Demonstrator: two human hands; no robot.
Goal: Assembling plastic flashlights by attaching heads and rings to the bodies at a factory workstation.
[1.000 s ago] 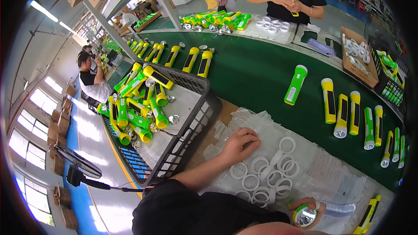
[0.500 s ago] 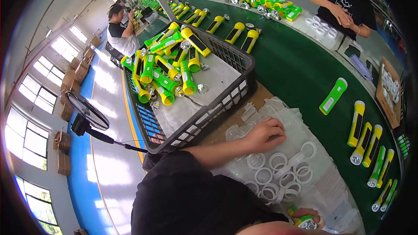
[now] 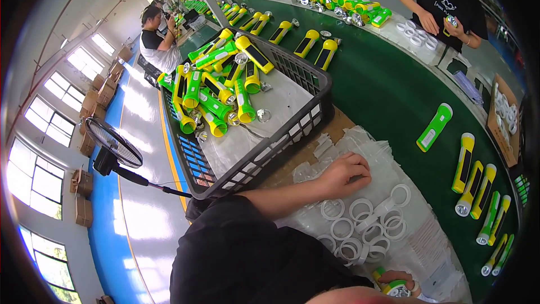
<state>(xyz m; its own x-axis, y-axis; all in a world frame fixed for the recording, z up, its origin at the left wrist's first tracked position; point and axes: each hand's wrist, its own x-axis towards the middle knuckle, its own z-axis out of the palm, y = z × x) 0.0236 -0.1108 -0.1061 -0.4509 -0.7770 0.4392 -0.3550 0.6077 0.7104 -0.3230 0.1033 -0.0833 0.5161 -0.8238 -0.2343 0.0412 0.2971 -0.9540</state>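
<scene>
My left hand (image 3: 347,173) rests with curled fingers on a sheet of clear plastic (image 3: 388,157), just above several white plastic rings (image 3: 365,222) spread on it; whether it pinches a ring is hidden. My right hand (image 3: 406,277) shows only at the bottom edge, closed around a green and yellow flashlight (image 3: 394,287) with its lens end facing up. My dark sleeve fills the lower middle.
A black crate (image 3: 264,157) lined with plastic holds several green and yellow flashlights (image 3: 216,93) at my left. More flashlights (image 3: 472,174) lie on the green table (image 3: 388,84). A person (image 3: 444,0) across holds a part; another person (image 3: 154,36) works far left. A fan (image 3: 112,143) stands on the blue floor.
The view has swung, so the crate and table sit further right and nearer. My left hand stays on the plastic beside the rings; my right hand keeps hold of the flashlight.
</scene>
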